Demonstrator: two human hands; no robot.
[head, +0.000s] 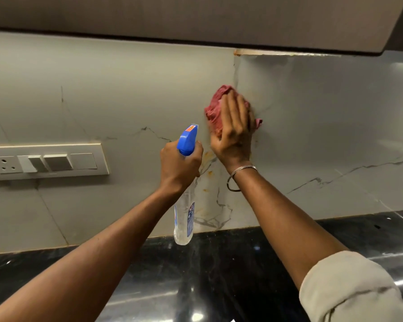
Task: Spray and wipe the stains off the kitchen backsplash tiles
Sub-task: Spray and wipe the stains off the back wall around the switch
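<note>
Left grip (180,167) is closed around the neck of one spray bottle (184,219). The bottle has a blue plastic trigger head and a clear body with a blue label. The label text is unreadable, and the neck is hidden inside the fist.

Right grip (234,133) lies with fingers flat, pressing one bunched pinkish-red cloth (215,105) against the backsplash (323,112), at 1 o'clock from frame centre. The cloth looks nubby and is slightly blurred; part of it is covered by the palm. One thin metal bangle (242,169) sits on that wrist.

The backsplash is glossy pale marble-look slabs with dark veins. Yellow-orange stains (209,173) sit between the two wrists, at 6 o'clock of the cloth, and their count is hard to tell.

One white switch plate (47,161) is at 9 o'clock, cut off at the left edge. A black polished stone surface (219,263) runs along the bottom. The matte cabinet underside (196,17) is at 12 o'clock. One rolled cream sleeve (349,287) is at 5 o'clock.
</note>
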